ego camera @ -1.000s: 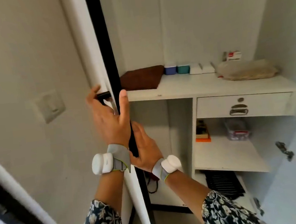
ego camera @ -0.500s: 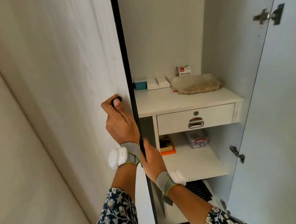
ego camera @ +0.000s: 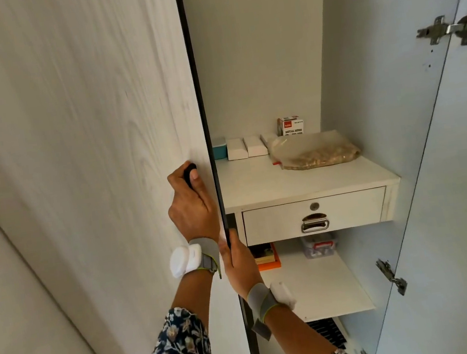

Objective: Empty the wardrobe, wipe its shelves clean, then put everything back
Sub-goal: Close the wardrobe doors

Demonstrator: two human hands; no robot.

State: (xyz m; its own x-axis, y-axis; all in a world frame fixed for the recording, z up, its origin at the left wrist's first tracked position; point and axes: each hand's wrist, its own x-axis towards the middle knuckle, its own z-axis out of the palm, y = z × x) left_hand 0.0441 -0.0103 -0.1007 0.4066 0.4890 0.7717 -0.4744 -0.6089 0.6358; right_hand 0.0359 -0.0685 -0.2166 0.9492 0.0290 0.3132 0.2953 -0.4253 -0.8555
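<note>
The white wardrobe's left door [ego camera: 87, 136] stands partly swung across the opening. My left hand [ego camera: 192, 209] grips its black handle [ego camera: 189, 172]. Just below, my right hand [ego camera: 239, 265] holds the door's black edge [ego camera: 199, 92], thumb on the near side. On the upper shelf [ego camera: 287, 187] lie a clear bag of grains [ego camera: 312, 151], white boxes [ego camera: 246, 147], a teal box [ego camera: 219, 149] half hidden by the door, and a red-and-white carton [ego camera: 292, 125]. The lower shelf [ego camera: 314, 285] carries an orange-based stack [ego camera: 266, 257] and a clear plastic container [ego camera: 318, 245].
A drawer [ego camera: 349, 209] with a metal pull [ego camera: 315, 222] sits under the upper shelf. The right door [ego camera: 453, 207] stands open, with hinges [ego camera: 450, 28] showing. A black ribbed object [ego camera: 326, 331] lies at the bottom. The left half of the wardrobe is hidden behind the left door.
The left door has swung across the opening, hiding the brown cloth and blue box on the shelf's left. My left hand moved from the door edge onto the handle.
</note>
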